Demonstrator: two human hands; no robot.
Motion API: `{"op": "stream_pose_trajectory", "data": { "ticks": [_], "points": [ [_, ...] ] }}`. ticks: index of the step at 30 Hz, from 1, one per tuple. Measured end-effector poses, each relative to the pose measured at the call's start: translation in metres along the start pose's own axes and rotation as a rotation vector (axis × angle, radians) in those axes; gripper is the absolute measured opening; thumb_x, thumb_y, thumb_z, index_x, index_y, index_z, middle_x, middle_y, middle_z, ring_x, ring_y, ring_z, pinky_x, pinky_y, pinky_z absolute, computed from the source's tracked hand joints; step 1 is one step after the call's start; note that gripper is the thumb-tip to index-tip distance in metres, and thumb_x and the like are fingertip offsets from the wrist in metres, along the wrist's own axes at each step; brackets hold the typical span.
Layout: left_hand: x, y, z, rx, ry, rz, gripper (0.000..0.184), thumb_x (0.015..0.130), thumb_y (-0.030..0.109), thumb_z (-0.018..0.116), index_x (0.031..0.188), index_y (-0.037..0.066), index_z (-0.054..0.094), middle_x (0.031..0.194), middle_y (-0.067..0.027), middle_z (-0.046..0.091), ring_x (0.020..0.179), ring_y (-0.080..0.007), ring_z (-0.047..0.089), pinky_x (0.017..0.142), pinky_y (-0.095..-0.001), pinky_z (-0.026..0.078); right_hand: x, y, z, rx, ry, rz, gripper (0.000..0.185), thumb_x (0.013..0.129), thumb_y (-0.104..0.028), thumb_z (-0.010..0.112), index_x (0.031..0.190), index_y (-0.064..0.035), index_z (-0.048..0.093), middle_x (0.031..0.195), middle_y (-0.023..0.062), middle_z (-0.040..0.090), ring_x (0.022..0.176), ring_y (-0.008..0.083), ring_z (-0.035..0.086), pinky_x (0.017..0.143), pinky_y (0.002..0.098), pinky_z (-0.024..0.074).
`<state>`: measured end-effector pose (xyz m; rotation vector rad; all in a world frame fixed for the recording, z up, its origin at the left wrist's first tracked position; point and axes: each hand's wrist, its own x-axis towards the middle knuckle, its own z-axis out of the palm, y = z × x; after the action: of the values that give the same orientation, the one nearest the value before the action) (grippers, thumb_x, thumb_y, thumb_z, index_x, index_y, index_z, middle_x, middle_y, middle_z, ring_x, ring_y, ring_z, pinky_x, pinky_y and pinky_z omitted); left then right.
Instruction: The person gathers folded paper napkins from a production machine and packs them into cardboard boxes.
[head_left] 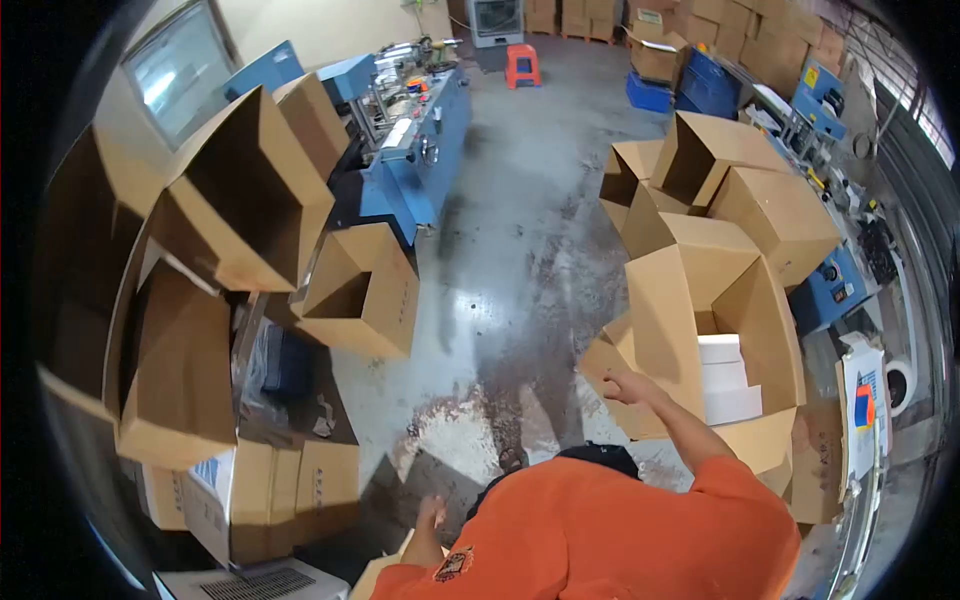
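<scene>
My right hand [628,386] is held out in front of a large open cardboard box [665,310]. Its index finger points away from the palm, the other fingers are loosely bent, and no object shows in it. Inside that box, white cartons [722,375] are stacked against one side. Low on the left, near my body, my left hand [432,512] appears small, with its fingers apart and nothing visible in it. A tan cardboard piece [385,575] lies below the left forearm, partly hidden by it.
Open cardboard boxes [250,190] are piled on the left, and more boxes [735,145] stand at the right. A blue machine [440,150] borders the aisle. Further back are a red stool [522,66] and blue bins [708,82]. The grey floor [510,230] is stained.
</scene>
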<state>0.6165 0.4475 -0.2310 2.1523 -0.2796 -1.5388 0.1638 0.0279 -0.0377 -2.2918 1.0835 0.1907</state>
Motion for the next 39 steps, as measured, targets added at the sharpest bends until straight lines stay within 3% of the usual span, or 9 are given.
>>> {"op": "stream_pose_trajectory", "data": {
  "ticks": [2, 4, 7, 12, 18, 20, 28, 33, 39],
  "points": [
    [0.076, 0.060, -0.013, 0.394, 0.168, 0.082, 0.032, 0.085, 0.027, 0.056, 0.106, 0.003, 0.061, 0.092, -0.0213, 0.066, 0.085, -0.0360, 0.065, 0.071, -0.0434, 0.052, 0.018, 0.003, -0.002, 0.037, -0.020, 0.072, 0.050, 0.083, -0.038, 0.064, 0.121, -0.0067, 0.055, 0.115, 0.0205, 0.060, 0.106, 0.0385, 0.056, 0.088, 0.0434, 0.0461],
    [0.039, 0.198, -0.008, 0.613, 0.315, 0.561, 0.035, 0.086, 0.028, 0.051, 0.106, 0.000, 0.056, 0.083, -0.0195, 0.064, 0.077, -0.0316, 0.061, 0.068, -0.0416, 0.050, 0.034, -0.012, -0.022, 0.129, -0.014, 0.126, 0.050, 0.083, -0.038, 0.063, 0.121, -0.0064, 0.055, 0.114, 0.0205, 0.060, 0.105, 0.0390, 0.057, 0.088, 0.0433, 0.0462],
    [0.127, 0.317, -0.003, 0.460, 0.145, 0.674, 0.048, 0.080, 0.028, 0.058, 0.121, 0.003, 0.056, 0.107, -0.0226, 0.063, 0.101, -0.0343, 0.061, 0.087, -0.0382, 0.048, 0.086, 0.001, -0.031, 0.259, 0.023, 0.121, 0.051, 0.083, -0.039, 0.063, 0.121, -0.0061, 0.054, 0.113, 0.0210, 0.061, 0.104, 0.0394, 0.057, 0.087, 0.0434, 0.0466],
    [0.153, 0.508, 0.033, 0.333, 0.006, 0.639, 0.046, 0.083, 0.023, 0.057, 0.124, 0.003, 0.053, 0.082, -0.0140, 0.064, 0.076, -0.0243, 0.062, 0.072, -0.0356, 0.050, 0.203, 0.047, -0.069, 0.271, 0.009, 0.162, 0.051, 0.084, -0.041, 0.062, 0.121, -0.0065, 0.055, 0.110, 0.0219, 0.061, 0.102, 0.0382, 0.059, 0.084, 0.0445, 0.0475],
    [0.251, 0.525, -0.002, 0.526, 0.055, 0.613, 0.045, 0.080, 0.024, 0.059, 0.119, 0.004, 0.056, 0.080, -0.0167, 0.066, 0.075, -0.0254, 0.064, 0.069, -0.0364, 0.050, 0.347, 0.094, -0.167, 0.239, 0.012, 0.132, 0.050, 0.082, -0.037, 0.061, 0.121, -0.0061, 0.056, 0.111, 0.0202, 0.061, 0.105, 0.0351, 0.058, 0.087, 0.0441, 0.0462],
    [0.248, 0.517, -0.007, 0.357, 0.086, 0.381, 0.030, 0.083, 0.015, 0.055, 0.110, 0.002, 0.056, 0.070, -0.0061, 0.057, 0.059, -0.0165, 0.055, 0.048, -0.0313, 0.044, 0.388, 0.111, -0.192, 0.227, -0.039, 0.144, 0.049, 0.082, -0.037, 0.061, 0.121, -0.0064, 0.056, 0.110, 0.0201, 0.062, 0.104, 0.0355, 0.058, 0.086, 0.0440, 0.0464],
    [0.238, 0.531, 0.002, 0.370, -0.079, 0.100, 0.027, 0.081, 0.021, 0.058, 0.101, 0.003, 0.063, 0.074, -0.0131, 0.065, 0.061, -0.0215, 0.060, 0.055, -0.0368, 0.049, 0.536, 0.170, -0.292, 0.278, -0.045, 0.099, 0.047, 0.082, -0.032, 0.063, 0.120, -0.0058, 0.056, 0.103, 0.0188, 0.065, 0.095, 0.0353, 0.062, 0.081, 0.0425, 0.0490],
    [0.355, 0.652, -0.013, 0.404, -0.121, 0.155, 0.026, 0.084, 0.023, 0.054, 0.097, 0.002, 0.062, 0.072, -0.0110, 0.063, 0.059, -0.0207, 0.057, 0.054, -0.0378, 0.048, 0.572, 0.259, -0.276, 0.508, 0.212, 0.394, 0.040, 0.081, -0.031, 0.065, 0.110, -0.0032, 0.060, 0.103, 0.0199, 0.065, 0.096, 0.0337, 0.062, 0.082, 0.0437, 0.0483],
    [0.620, 0.927, -0.041, 0.469, -0.074, 0.451, 0.028, 0.088, 0.027, 0.050, 0.091, 0.001, 0.061, 0.070, -0.0084, 0.061, 0.057, -0.0196, 0.054, 0.052, -0.0390, 0.047, 0.542, 0.274, -0.303, 0.407, 0.205, 0.841, 0.036, 0.076, -0.032, 0.065, 0.095, -0.0012, 0.065, 0.097, 0.0229, 0.064, 0.093, 0.0353, 0.063, 0.080, 0.0438, 0.0486]
  ]
}}
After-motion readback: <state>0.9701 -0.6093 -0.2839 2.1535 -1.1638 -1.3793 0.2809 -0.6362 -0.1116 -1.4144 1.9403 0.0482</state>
